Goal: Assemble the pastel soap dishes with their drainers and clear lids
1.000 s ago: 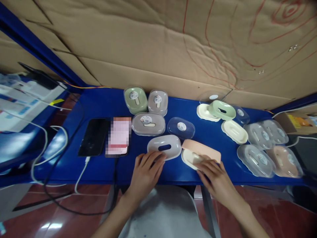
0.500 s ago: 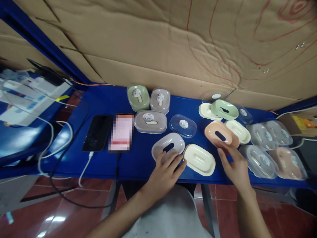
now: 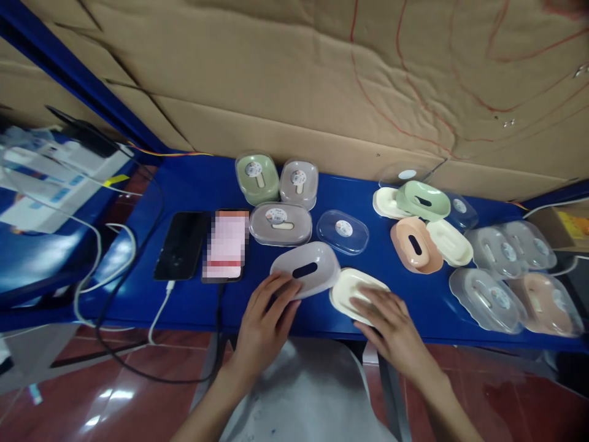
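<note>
My left hand (image 3: 271,310) has its fingers closed on the near left end of a light grey oval soap dish (image 3: 322,258) with a dark slot in its middle; the dish sits slightly tilted. Just to the right is a cream oval soap dish base (image 3: 347,285). My right hand (image 3: 391,322), a little blurred, grips that base's right side, fingers over the top and thumb by the near edge, covering part of it. The two pieces lie close together, edge to edge. Behind them rests a clear lid (image 3: 331,236) with a round white sticker.
Lidded soap boxes in green (image 3: 267,184) and grey (image 3: 280,233) stand at the back. To the right are a peach dish (image 3: 409,261), a green dish (image 3: 437,209), a cream base (image 3: 453,242) and several lidded boxes (image 3: 483,307). Two phones (image 3: 181,245) with cables lie left.
My right hand has left the peach dish and moved left onto the cream base, which has shifted slightly left. My left hand has moved to the grey dish's left end, and the dish has turned.
</note>
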`<state>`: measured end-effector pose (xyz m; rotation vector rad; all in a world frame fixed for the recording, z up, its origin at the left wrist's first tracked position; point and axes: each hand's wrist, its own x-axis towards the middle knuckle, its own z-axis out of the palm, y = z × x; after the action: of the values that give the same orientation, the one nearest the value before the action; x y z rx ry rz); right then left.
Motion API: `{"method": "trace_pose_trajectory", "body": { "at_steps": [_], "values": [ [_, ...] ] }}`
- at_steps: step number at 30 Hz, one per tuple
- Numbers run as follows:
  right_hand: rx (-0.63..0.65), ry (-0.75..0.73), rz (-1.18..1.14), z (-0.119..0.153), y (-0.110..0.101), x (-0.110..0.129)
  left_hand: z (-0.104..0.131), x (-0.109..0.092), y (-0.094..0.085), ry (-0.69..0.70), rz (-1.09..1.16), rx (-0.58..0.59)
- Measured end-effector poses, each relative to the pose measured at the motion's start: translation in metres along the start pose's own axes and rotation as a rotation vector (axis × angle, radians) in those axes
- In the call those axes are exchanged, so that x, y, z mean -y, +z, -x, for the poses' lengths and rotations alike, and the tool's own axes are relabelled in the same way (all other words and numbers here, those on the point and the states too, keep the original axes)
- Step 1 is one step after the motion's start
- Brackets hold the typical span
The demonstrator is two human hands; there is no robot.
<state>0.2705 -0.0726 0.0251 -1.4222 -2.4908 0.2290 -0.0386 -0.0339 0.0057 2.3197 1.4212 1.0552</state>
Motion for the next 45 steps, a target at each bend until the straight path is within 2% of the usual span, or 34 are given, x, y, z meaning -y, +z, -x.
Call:
{"method": "trace_pose_trajectory", "body": {
  "at_steps": [2,5,9,11,13,16,18,23,26,31,33,36,40,42,45],
  "values": [
    [-0.005,-0.077,-0.046,-0.009,0.007,0.007,-0.004,-0.001,0.001,0.016,0.026,-0.003],
    [-0.092,-0.130,-0.096,-0.016,0.010,0.011,-0.008,-0.006,0.003,0.068,0.027,0.024],
    [-0.320,-0.063,-0.223,-0.012,0.004,0.005,-0.011,-0.014,0.007,0.166,0.030,0.099],
    [-0.410,-0.013,-0.208,-0.008,0.003,0.000,-0.012,-0.018,0.010,0.225,0.022,0.137],
    [-0.382,0.018,-0.132,-0.006,0.003,-0.005,-0.015,-0.019,0.013,0.268,0.015,0.175],
    [-0.228,0.026,-0.051,-0.006,0.005,-0.009,-0.019,-0.018,0.014,0.270,0.008,0.190],
    [-0.173,0.030,-0.024,-0.006,0.007,-0.009,-0.021,-0.015,0.013,0.268,0.014,0.191],
    [-0.186,0.001,-0.028,-0.005,0.011,-0.006,-0.022,-0.015,0.012,0.332,0.033,0.294],
    [-0.142,-0.067,-0.022,-0.001,0.012,-0.007,-0.022,-0.018,0.016,0.360,0.002,0.372],
    [-0.114,-0.136,-0.058,-0.002,0.004,-0.017,-0.022,-0.017,0.020,0.391,-0.013,0.404],
    [-0.139,-0.106,-0.111,-0.015,0.000,-0.026,-0.020,-0.015,0.017,0.371,0.005,0.386],
    [-0.192,0.044,-0.124,-0.056,-0.001,-0.043,-0.013,-0.010,0.009,0.293,0.043,0.314],
    [-0.126,0.149,-0.093,-0.113,0.008,-0.062,-0.001,-0.005,0.000,0.166,0.104,0.206],
    [-0.134,0.164,-0.154,-0.122,0.009,-0.063,0.003,-0.002,-0.001,0.118,0.120,0.180],
    [-0.138,0.143,-0.348,-0.107,0.001,-0.056,0.006,0.000,0.002,-0.005,0.153,0.149]
  ]
}}
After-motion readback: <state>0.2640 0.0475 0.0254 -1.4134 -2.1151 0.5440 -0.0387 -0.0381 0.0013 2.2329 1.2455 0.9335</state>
